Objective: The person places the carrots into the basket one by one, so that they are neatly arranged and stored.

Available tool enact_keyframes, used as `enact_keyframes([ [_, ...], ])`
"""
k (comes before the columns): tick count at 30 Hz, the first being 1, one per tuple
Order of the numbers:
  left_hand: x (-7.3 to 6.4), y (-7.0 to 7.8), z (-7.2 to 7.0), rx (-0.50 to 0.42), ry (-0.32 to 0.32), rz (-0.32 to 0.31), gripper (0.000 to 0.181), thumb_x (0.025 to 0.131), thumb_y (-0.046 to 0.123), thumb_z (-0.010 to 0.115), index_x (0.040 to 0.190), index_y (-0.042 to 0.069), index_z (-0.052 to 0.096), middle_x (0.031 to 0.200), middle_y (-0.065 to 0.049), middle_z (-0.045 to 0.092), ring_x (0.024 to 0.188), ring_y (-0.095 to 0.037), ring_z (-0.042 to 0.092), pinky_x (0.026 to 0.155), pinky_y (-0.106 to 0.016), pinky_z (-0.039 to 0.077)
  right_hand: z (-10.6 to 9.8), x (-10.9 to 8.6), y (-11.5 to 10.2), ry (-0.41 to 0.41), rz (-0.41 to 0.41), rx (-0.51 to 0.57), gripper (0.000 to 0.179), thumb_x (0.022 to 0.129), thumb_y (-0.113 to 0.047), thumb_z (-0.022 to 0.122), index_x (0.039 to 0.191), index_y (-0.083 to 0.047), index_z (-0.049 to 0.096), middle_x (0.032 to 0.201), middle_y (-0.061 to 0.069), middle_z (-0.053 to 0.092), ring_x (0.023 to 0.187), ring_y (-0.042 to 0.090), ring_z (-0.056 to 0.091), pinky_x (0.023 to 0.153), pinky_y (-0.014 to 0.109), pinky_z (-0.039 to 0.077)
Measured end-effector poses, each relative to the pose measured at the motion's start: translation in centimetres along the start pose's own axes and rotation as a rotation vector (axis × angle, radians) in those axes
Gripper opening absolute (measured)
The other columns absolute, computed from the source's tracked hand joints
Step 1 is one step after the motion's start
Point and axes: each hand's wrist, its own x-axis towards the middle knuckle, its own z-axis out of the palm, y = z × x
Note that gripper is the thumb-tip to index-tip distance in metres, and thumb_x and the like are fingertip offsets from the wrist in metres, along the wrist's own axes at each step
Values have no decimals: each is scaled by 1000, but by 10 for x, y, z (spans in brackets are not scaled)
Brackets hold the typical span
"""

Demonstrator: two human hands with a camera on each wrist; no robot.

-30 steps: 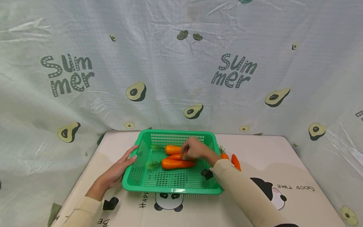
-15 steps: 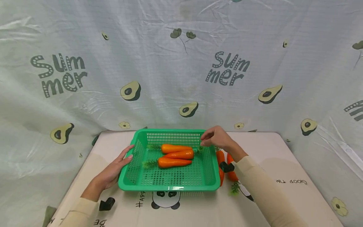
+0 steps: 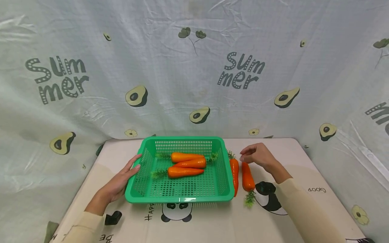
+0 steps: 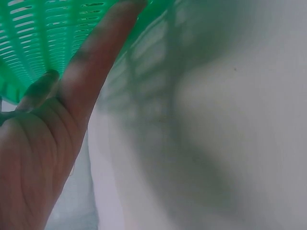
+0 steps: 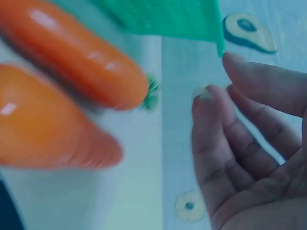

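Note:
A green plastic basket [image 3: 179, 199] sits on the table with three toy carrots in it: an orange upper carrot [image 3: 186, 157], a middle carrot [image 3: 194, 163] pointing the other way, and a lower carrot [image 3: 183, 172]. My left hand [image 3: 117, 184] rests against the basket's left side, its fingers fairly straight along the wall in the left wrist view. To the right of the basket, my right hand [image 3: 259, 157] hovers with loosely bent fingers and nothing between them. Just below it lies a carrot [image 3: 248, 177], leafy end toward me; another carrot [image 3: 234, 173] lies along the basket wall.
A pale printed cloth covers the table [image 3: 209, 226], with a panda drawing [image 3: 177, 213] before the basket. Behind stands a white curtain [image 3: 170, 67] with avocado prints. A black strap piece [image 3: 113, 218] sits by the left wrist.
My right hand has let go of the middle carrot in the basket, lifted over the right rim and moved right, above the carrots outside. The left hand stays at the basket. The view has shifted slightly.

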Motion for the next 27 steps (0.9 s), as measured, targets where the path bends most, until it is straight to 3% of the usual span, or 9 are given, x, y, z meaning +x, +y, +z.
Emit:
enact_keyframes([
  [5,-1,-1,0,-6,-4,-6,68,113,48,35,167,38,-5,168,-24,17,134,-27,48,99,-33,50,2,-15,20,28,132,-29,37,91,-14,78,118,9,69,106,17,75,88,29,72,80,38,63],
  [11,0,-1,0,-12,-2,-12,67,113,49,35,167,39,-4,168,-23,17,136,-31,47,99,-35,50,13,-26,37,24,284,-65,57,87,-26,84,126,9,60,101,18,68,78,26,67,73,39,63],
  [18,0,-1,1,-13,3,-9,68,113,49,36,167,38,-4,168,-24,16,137,-30,47,100,-36,50,27,-24,43,9,332,-78,66,86,-32,86,126,11,55,106,23,68,76,25,73,70,43,63],
  [27,1,-3,1,-19,13,-9,68,113,50,37,167,40,-2,169,-22,16,139,-31,45,101,-35,50,29,-19,43,9,369,1,55,84,-22,87,119,8,57,98,20,69,72,25,75,65,42,63],
])
